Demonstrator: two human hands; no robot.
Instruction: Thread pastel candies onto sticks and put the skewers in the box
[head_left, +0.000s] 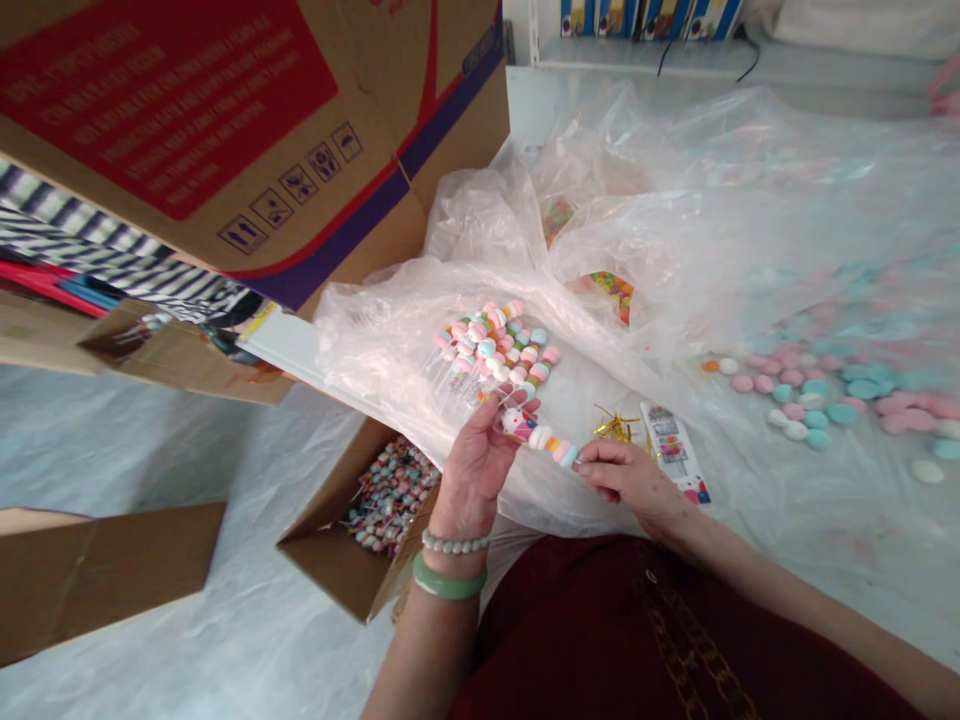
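Note:
A short string of pastel candies (553,443), in white, orange, pink and blue, stretches between my two hands. My left hand (476,455) has its fingers closed around one end, at a small printed tag (517,424). At the other end, the fingertips of my right hand (626,482) pinch the string by the blue candy. Just beyond my left hand, a heap of finished-looking candy strings (499,345) rests on clear plastic sheeting (382,330). Close to my right hand lie gold twist ties (616,426) and a printed card (675,455).
Loose pink, blue and white candies (795,385) spread over the plastic on the right. A large cardboard carton (420,110) stands at upper left. Below the table edge, an open box (326,570) holds many candy strings (394,495). Blue binders (660,18) line the back shelf.

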